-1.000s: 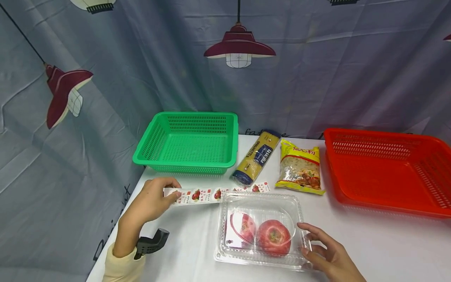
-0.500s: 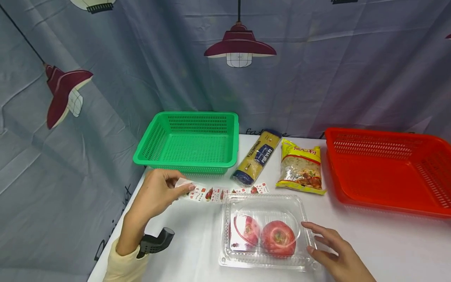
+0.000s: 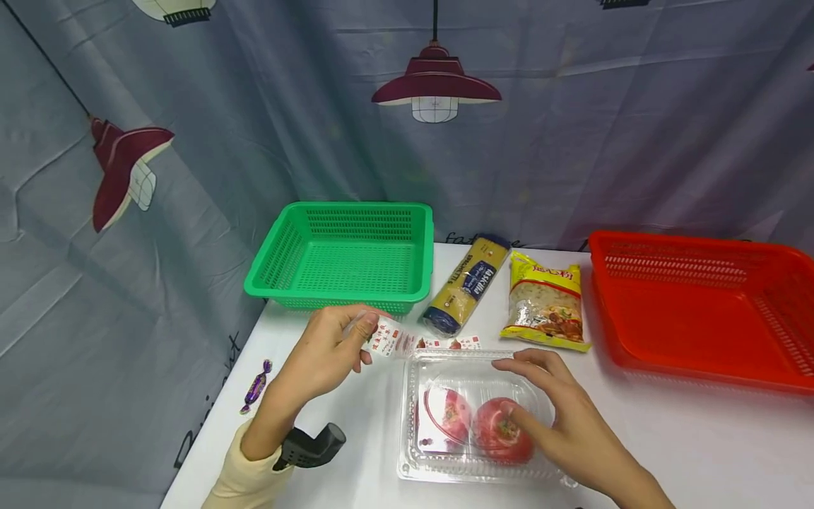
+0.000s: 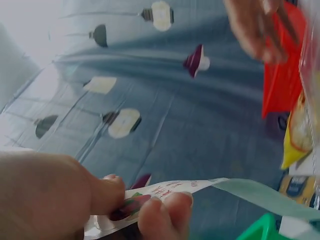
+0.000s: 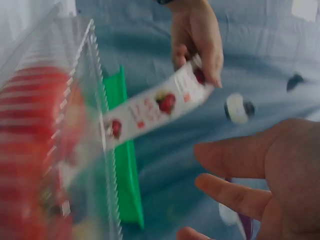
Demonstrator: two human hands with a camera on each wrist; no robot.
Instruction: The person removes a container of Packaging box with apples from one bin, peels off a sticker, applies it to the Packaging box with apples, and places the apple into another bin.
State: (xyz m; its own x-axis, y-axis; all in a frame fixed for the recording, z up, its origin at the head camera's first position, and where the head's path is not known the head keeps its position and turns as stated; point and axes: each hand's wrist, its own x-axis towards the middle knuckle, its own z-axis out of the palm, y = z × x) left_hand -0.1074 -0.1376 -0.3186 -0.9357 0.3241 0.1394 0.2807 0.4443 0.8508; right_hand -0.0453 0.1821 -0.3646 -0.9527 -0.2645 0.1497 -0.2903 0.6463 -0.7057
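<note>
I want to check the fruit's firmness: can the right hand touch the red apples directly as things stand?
Probably not: the right hand is over the clear container, whose plastic appears to cover the apples.

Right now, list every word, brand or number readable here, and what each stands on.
"SPAGHETTI": gold-and-navy plastic pasta packet.
"laskilla", uncertain: same packet, white brand name.
"fa": black script on the grey-blue fabric curtain; the rest is unclear.
Too small or blurred: remaining packet print, red characters on the white paper label strip and yellow plastic food bag, any lettering on the purple twisted-wrapper candy.
</note>
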